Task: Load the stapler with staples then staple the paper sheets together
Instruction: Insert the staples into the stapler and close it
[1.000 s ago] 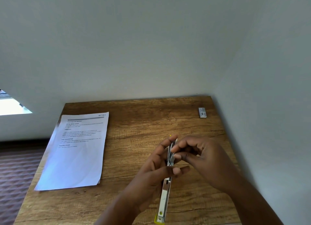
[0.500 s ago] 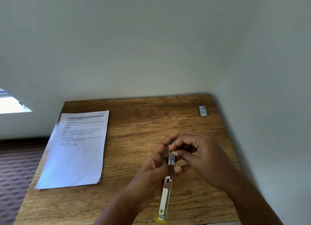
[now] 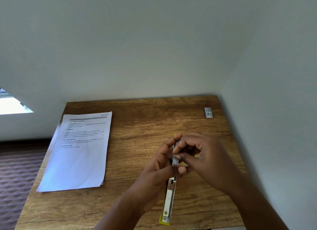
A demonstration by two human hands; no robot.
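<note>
Your paper sheets [image 3: 77, 150] lie left on the table [image 3: 137, 119]; stapler [image 3: 169, 198] front right, between your hands; staple box [image 3: 208, 112] far right corner.

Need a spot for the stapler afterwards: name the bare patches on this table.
Bare wood lies between the paper sheets and the hands, and along the back edge left of the staple box. Crowded: around the stapler.

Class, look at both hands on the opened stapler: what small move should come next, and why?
Probably the right hand should press the strip of staples down into the stapler channel. The stapler lies swung open, the left hand steadies it, and the right fingers pinch the strip at the channel. The paper sheets lie untouched to the left.
</note>
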